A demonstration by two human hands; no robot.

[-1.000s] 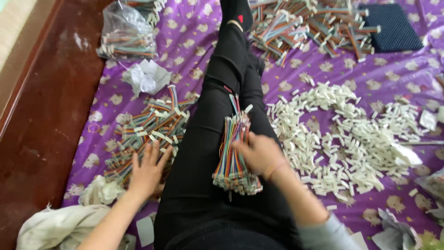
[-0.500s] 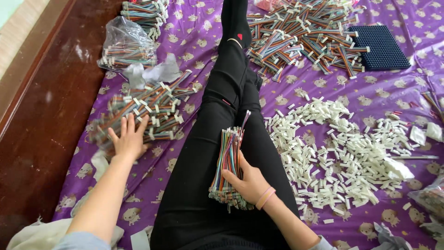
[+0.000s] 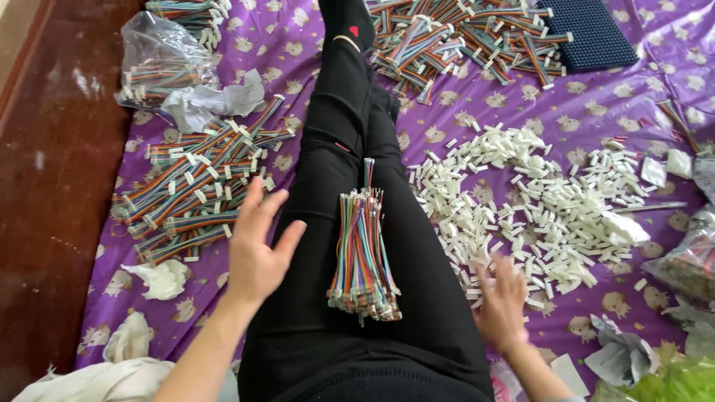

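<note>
A bundle of multicoloured ribbon wires (image 3: 363, 253) lies along my black-trousered legs (image 3: 339, 149), with no hand on it. My left hand (image 3: 257, 249) hovers open over my left thigh, fingers spread, just right of a pile of finished coloured cables with white plugs (image 3: 194, 190). My right hand (image 3: 500, 301) is spread open, palm down, at the near edge of the heap of small white plastic connectors (image 3: 536, 208). It looks blurred, and whether it touches any connector I cannot tell.
A purple patterned cloth (image 3: 477, 112) covers the floor. Another cable pile (image 3: 462, 33) and a dark blue panel (image 3: 592, 30) lie at the far end. A clear bag of cables (image 3: 160, 63) sits far left, crumpled wrappers (image 3: 622, 353) near right, bare brown floor (image 3: 52, 186) on the left.
My right hand let go of the wire bundle and moved right to the white connectors. My left hand left the cable pile and came back toward my thigh.
</note>
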